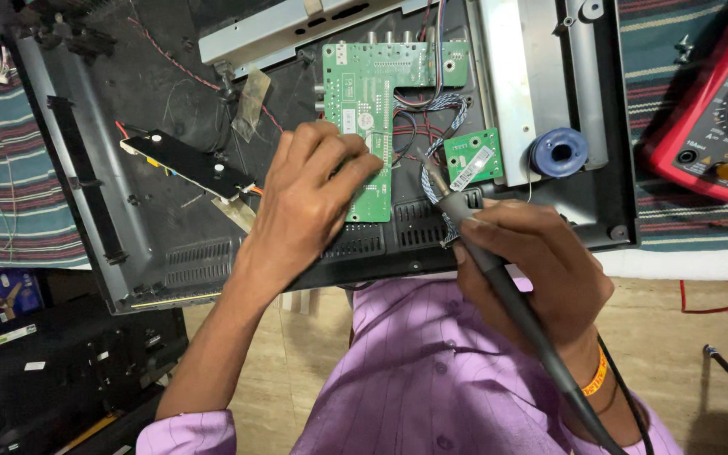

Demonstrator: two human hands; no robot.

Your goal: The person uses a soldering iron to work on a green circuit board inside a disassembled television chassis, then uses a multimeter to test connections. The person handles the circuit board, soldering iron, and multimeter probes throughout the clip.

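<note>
Right hand (541, 270) clamped around dark slender soldering iron (499, 278) (tip up-left, axis diagonal), left hand (309, 198) fingers curled, pressing flat green circuit board (372, 101)

**Around the open chassis**

From my remote seat I see a red digital multimeter with a yellow plug (714, 126) at the right, lying on a striped green and maroon cloth (10, 160). A blue spool of solder wire (559, 152) sits on a grey metal bracket (520, 84). A long black strip board (187, 164) lies left, near red wires (170, 59). Below, I note a beige tiled floor (701, 312).
</note>
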